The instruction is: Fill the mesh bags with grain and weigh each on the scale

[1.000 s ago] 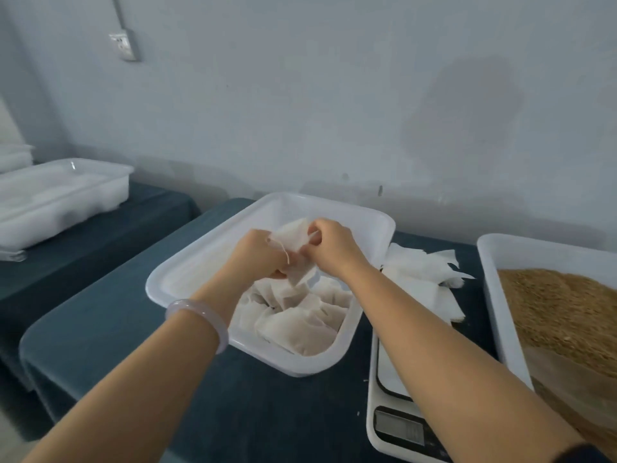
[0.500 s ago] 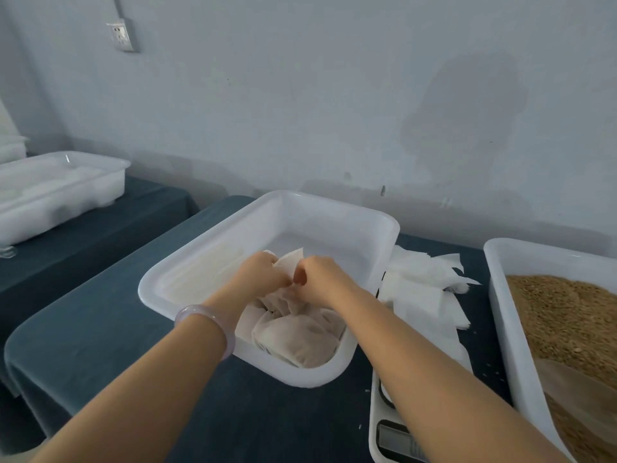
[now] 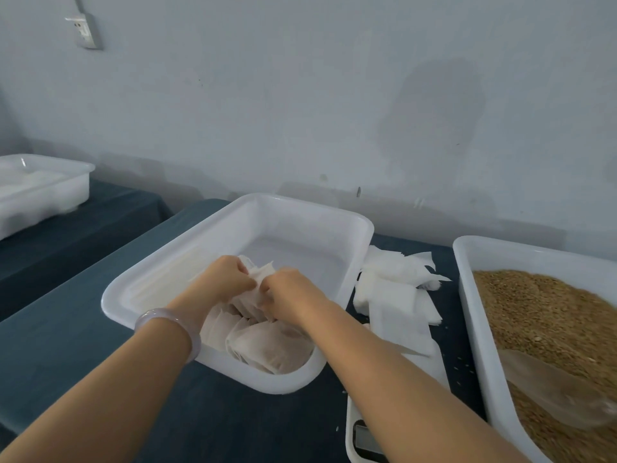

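My left hand (image 3: 225,277) and my right hand (image 3: 290,290) both pinch the top of one filled white mesh bag (image 3: 262,274), low inside the white tray (image 3: 300,215) at the centre. Under my hands lie several other filled bags (image 3: 267,345), piled at the tray's near end. A heap of brown grain (image 3: 547,315) fills a second white tray (image 3: 467,289) on the right, with a translucent scoop (image 3: 547,385) lying in it. The white scale (image 3: 362,442) shows at the bottom edge, mostly hidden by my right forearm.
Empty flat mesh bags (image 3: 394,289) lie stacked on the blue cloth between the two trays. Another white tray (image 3: 43,192) stands on a separate table at far left. A grey wall runs close behind the trays.
Both hands have gone down with the bag, from above the tray to among the filled bags inside it. The view has shifted a little to the right.
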A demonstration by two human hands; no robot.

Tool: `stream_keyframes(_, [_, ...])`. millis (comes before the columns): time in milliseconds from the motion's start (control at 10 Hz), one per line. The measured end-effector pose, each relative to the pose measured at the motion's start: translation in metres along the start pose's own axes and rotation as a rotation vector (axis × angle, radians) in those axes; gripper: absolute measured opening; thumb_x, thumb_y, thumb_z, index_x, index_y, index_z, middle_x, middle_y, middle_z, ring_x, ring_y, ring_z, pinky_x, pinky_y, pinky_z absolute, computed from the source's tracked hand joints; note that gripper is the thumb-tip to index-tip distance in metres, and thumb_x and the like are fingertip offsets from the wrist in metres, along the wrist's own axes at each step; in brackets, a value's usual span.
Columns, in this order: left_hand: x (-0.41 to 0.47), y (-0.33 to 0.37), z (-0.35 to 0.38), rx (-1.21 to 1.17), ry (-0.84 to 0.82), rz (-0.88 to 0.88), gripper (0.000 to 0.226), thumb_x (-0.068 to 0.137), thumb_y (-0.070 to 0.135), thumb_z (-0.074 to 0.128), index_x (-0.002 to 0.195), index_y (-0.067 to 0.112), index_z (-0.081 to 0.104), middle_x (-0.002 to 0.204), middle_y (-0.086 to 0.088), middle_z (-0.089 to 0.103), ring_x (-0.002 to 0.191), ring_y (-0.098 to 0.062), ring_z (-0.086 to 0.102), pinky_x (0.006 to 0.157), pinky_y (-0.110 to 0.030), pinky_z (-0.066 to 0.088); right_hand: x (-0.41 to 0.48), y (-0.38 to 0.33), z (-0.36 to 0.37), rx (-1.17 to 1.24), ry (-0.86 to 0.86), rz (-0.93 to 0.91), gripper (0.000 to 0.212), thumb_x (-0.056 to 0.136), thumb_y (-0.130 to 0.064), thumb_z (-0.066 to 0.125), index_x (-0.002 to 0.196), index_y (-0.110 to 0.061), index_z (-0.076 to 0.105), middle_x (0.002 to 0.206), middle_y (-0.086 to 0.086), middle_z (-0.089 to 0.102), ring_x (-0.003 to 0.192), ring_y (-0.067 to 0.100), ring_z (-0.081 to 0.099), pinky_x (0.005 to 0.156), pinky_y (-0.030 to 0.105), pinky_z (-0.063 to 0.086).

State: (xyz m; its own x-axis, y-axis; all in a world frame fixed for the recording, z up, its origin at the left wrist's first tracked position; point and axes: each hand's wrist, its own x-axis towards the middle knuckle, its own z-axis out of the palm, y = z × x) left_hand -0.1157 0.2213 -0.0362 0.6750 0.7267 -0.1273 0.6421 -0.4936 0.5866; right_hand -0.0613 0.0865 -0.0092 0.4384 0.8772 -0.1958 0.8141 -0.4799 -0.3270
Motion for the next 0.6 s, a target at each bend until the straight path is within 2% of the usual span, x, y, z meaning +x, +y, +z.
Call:
stream_keyframes(100, [0.002,-0.003,-0.002,0.017,0.003,-0.007,0.023,0.079,0.006,0.066,0.063,0.015,0.052,0.067,-0.003,0.053,0.063,-0.018,0.05,0.052,-0.024,0.037,0.001,0.0,0.005,-0.083,-0.004,-0.03,0.036,0.095,-0.015,0.049,0.131,-0.014,0.052,0.128,0.012,0.045,0.114,0.03,0.048,0.096,0.035,0.042])
stream_keyframes(200, [0.003,-0.004,-0.003,0.084,0.055,0.01,0.02,0.078,0.004,0.066,0.066,0.014,0.053,0.074,-0.002,0.054,0.074,-0.02,0.05,0.059,-0.026,0.036,0.001,0.002,0.008,-0.197,-0.042,-0.053,0.034,0.095,-0.012,0.049,0.128,-0.012,0.054,0.128,0.014,0.042,0.113,0.029,0.045,0.092,0.032,0.038])
stream_keyframes(300, [0.002,-0.002,-0.001,0.174,0.076,0.024,0.012,0.078,0.006,0.065,0.078,0.013,0.055,0.086,-0.006,0.057,0.079,-0.022,0.05,0.068,-0.026,0.037,0.001,0.003,0.007,-0.219,-0.057,-0.064,0.035,0.093,-0.009,0.049,0.128,-0.01,0.053,0.126,0.015,0.044,0.112,0.03,0.046,0.091,0.033,0.039])
stream_keyframes(400, [-0.001,0.002,-0.003,0.324,0.132,0.079,0.023,0.08,0.005,0.058,0.102,0.015,0.057,0.11,-0.01,0.057,0.097,-0.027,0.05,0.077,-0.032,0.04,0.0,0.005,0.007,-0.2,-0.089,-0.042,0.038,0.091,-0.008,0.052,0.129,-0.008,0.05,0.124,0.015,0.049,0.11,0.031,0.049,0.093,0.037,0.041])
stream_keyframes(500, [-0.005,0.014,-0.006,0.292,0.219,0.251,0.035,0.082,-0.002,0.052,0.11,0.018,0.062,0.12,-0.009,0.054,0.112,-0.03,0.047,0.091,-0.036,0.04,-0.001,0.005,0.008,-0.154,-0.081,-0.022,0.036,0.09,-0.007,0.053,0.126,-0.006,0.052,0.121,0.015,0.053,0.11,0.031,0.051,0.092,0.04,0.044])
stream_keyframes(600, [-0.017,0.034,-0.002,0.106,0.167,0.527,0.036,0.09,-0.004,0.047,0.113,0.016,0.067,0.124,-0.001,0.06,0.118,-0.023,0.05,0.098,-0.027,0.035,-0.008,0.005,0.003,-0.151,0.033,-0.053,0.029,0.09,-0.006,0.051,0.119,-0.003,0.054,0.114,0.016,0.057,0.105,0.031,0.054,0.084,0.041,0.047])
